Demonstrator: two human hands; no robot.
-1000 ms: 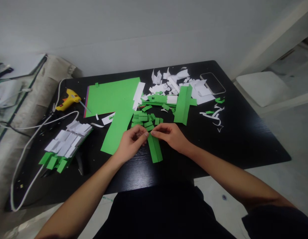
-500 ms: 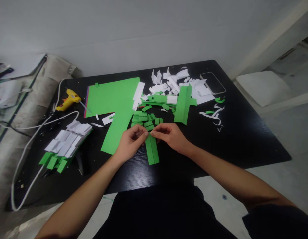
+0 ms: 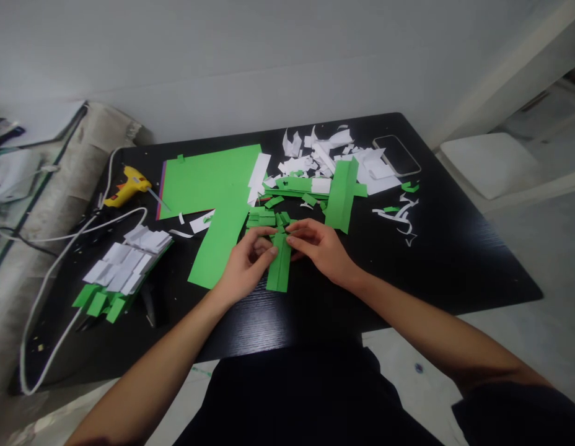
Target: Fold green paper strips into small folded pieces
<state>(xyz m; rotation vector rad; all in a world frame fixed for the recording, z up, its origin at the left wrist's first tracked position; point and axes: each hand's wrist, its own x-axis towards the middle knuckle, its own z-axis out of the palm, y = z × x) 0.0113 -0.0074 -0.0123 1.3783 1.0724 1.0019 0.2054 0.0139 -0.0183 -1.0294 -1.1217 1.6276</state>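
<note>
Between my hands is a creased green paper strip (image 3: 279, 266), its long fold running toward me. My left hand (image 3: 246, 255) pinches its upper left edge between thumb and fingers. On the opposite edge, my right hand (image 3: 322, 249) has thumb and forefinger closed on the strip near its top. Just beyond the fingertips lie several small folded green paper pieces (image 3: 261, 217), partly hidden by the hands. A larger folded green strip (image 3: 341, 197) lies farther right, and a big green paper sheet (image 3: 222, 238) is left of my left hand.
A yellow glue gun (image 3: 129, 187) with a white cord (image 3: 39, 303) lies on the left of the black table (image 3: 427, 260). Nearer stands a stack of white and green folded pieces (image 3: 124, 266). White paper scraps (image 3: 322, 158) and a phone (image 3: 399, 155) are at the back right.
The green strip has moved slightly away from me and tilted the other way. My right hand has shifted a little forward, and the fingers of both hands now grip the strip's sides.
</note>
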